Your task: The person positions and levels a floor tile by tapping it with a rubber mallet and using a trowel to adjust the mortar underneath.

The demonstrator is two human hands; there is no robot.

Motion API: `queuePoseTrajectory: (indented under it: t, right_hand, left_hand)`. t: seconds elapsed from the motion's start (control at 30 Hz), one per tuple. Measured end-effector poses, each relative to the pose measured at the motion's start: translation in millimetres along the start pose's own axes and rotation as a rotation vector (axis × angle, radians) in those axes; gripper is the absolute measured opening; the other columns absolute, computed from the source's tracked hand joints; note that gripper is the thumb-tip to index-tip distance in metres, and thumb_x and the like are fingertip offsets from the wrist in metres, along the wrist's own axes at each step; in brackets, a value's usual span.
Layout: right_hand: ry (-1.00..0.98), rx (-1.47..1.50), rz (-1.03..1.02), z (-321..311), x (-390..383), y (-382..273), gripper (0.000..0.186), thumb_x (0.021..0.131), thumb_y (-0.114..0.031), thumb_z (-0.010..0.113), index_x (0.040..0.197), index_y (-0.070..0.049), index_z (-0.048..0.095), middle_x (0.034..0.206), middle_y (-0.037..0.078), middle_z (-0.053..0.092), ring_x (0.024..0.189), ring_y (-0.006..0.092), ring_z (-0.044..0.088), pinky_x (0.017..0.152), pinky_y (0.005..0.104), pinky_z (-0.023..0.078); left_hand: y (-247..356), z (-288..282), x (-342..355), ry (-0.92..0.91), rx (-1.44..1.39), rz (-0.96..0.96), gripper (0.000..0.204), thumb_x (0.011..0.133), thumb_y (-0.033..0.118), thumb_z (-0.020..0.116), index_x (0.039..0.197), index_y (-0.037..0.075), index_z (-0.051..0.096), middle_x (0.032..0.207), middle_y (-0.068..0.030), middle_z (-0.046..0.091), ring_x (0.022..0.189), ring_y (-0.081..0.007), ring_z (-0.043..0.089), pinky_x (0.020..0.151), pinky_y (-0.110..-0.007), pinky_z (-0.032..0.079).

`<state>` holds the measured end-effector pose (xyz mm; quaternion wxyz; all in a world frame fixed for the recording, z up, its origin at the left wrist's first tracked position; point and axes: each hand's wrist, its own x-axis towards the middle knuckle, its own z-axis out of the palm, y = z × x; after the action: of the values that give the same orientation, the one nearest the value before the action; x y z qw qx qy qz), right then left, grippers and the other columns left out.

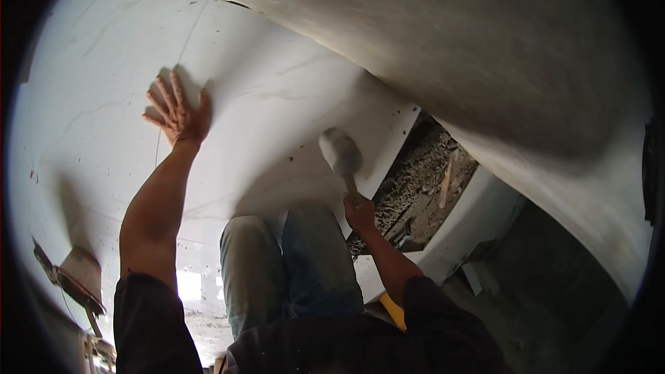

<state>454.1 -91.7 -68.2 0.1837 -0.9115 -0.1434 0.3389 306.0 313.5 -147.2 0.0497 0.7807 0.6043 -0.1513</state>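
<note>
My left hand (179,112) lies flat with fingers spread on a white marble-patterned floor tile (277,97), across a thin joint line. In my right hand (359,214) is a rubber mallet (341,152), gripped by its short handle. The pale, worn mallet head is over the tile near its right edge; I cannot tell whether it touches the surface. My knees in jeans (284,263) rest on the tiles between my arms. Small dark crumbs of mortar dot the tile.
Right of the tile edge is a strip of rough grey mortar (422,180) with a wood sliver (445,181) on it. A plastered wall (485,48) runs along the far and right side. At lower left stands a tool with a flat plate (82,278). Something yellow (393,312) lies by my right side.
</note>
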Motion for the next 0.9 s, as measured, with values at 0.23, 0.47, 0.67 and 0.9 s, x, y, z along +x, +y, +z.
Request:
queuePoseTrajectory:
  t: [0.23, 0.47, 0.67, 0.9]
  right_hand:
    - [-0.061, -0.195, 0.04, -3.3, -2.1, 4.1, 0.029, 0.084, -0.027, 0.057, 0.081, 0.001, 0.062, 0.068, 0.022, 0.061, 0.073, 0.0395, 0.064, 0.065, 0.0477, 0.049]
    - [-0.025, 0.048, 0.054, -13.7, -6.8, -18.5, 0.031, 0.083, -0.027, 0.056, 0.081, 0.003, 0.061, 0.072, 0.025, 0.061, 0.075, 0.041, 0.064, 0.065, 0.044, 0.048]
    - [-0.044, -0.052, 0.017, 7.4, -15.3, 25.5, 0.03, 0.081, -0.025, 0.055, 0.082, 0.004, 0.062, 0.071, 0.025, 0.062, 0.075, 0.0429, 0.063, 0.068, 0.0477, 0.048]
    - [-0.058, 0.023, 0.081, 14.7, -20.2, 6.0, 0.03, 0.083, -0.027, 0.059, 0.084, 0.002, 0.064, 0.074, 0.021, 0.064, 0.072, 0.0387, 0.063, 0.066, 0.0444, 0.047]
  left_hand:
    - [9.6, -29.6, -3.9, -0.146, 0.278, 0.424, 0.07, 0.093, 0.043, 0.034, 0.151, 0.016, 0.006, 0.158, -0.0032, 0.0, 0.145, -0.0212, -0.002, 0.116, -0.046, -0.003]
    - [-10.3, 16.5, 12.2, 0.543, -0.067, 0.646, 0.069, 0.093, 0.05, 0.03, 0.151, 0.021, 0.006, 0.157, -0.0054, 0.002, 0.145, -0.0248, 0.001, 0.116, -0.049, 0.0]
    - [-8.5, 24.5, 15.4, 0.474, -0.07, 0.641, 0.069, 0.093, 0.054, 0.028, 0.151, 0.022, 0.007, 0.157, -0.0057, 0.005, 0.145, -0.0245, 0.002, 0.116, -0.049, 0.003]
    - [-18.6, 32.5, 18.7, 0.519, -0.068, 0.622, 0.07, 0.093, 0.058, 0.025, 0.151, 0.023, 0.007, 0.157, -0.0055, 0.005, 0.145, -0.0223, 0.002, 0.117, -0.047, 0.003]
